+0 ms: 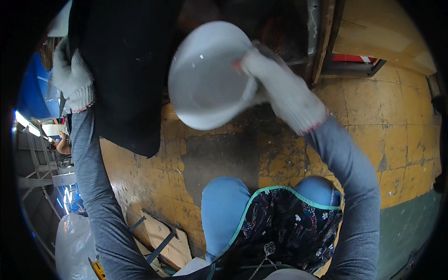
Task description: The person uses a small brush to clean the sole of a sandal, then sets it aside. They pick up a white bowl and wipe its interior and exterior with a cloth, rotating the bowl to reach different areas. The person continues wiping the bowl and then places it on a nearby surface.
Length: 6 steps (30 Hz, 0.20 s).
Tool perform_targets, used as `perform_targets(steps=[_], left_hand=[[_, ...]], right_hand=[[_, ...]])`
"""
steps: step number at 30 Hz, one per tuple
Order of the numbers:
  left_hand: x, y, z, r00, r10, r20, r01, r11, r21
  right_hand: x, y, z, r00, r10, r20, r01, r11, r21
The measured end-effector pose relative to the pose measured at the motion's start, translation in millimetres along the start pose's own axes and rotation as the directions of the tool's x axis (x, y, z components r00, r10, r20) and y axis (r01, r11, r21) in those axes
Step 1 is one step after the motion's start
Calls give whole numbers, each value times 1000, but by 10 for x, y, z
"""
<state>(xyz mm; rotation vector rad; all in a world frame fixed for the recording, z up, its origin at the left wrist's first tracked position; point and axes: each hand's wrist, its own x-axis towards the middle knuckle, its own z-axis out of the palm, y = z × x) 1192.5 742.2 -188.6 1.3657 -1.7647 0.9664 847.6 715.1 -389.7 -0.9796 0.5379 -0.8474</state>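
Note:
In my right hand [280, 86], which wears a white knitted glove, is a round white bowl [210, 79]. The fingers are closed on its rim at the right side, and motion blurs both bowl and glove. My left hand [74, 79], gloved the same way, is raised at the far left. It grips the left edge of a large black sheet [126, 79], which hangs down between my arms and ends in a rounded lower corner. The glove's fingertips are partly hidden behind the sheet's edge.
Below is a worn yellow tiled floor [373, 107] with a dark bare patch. A wooden panel [382, 37] stands at the upper right. Flattened cardboard [165, 238] and a clear plastic bag [77, 247] lie lower left. Another person [63, 147] is far off at the left.

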Motion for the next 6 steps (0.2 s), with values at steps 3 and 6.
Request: perform_targets(steps=[3, 6], left_hand=[[33, 8, -57, 999, 4, -33, -3, 999, 33], [110, 3, -17, 999, 33, -39, -32, 999, 37]], right_hand=[[337, 37, 231, 997, -69, 24, 69, 997, 23], [561, -24, 339, 992, -49, 115, 63, 991, -118]])
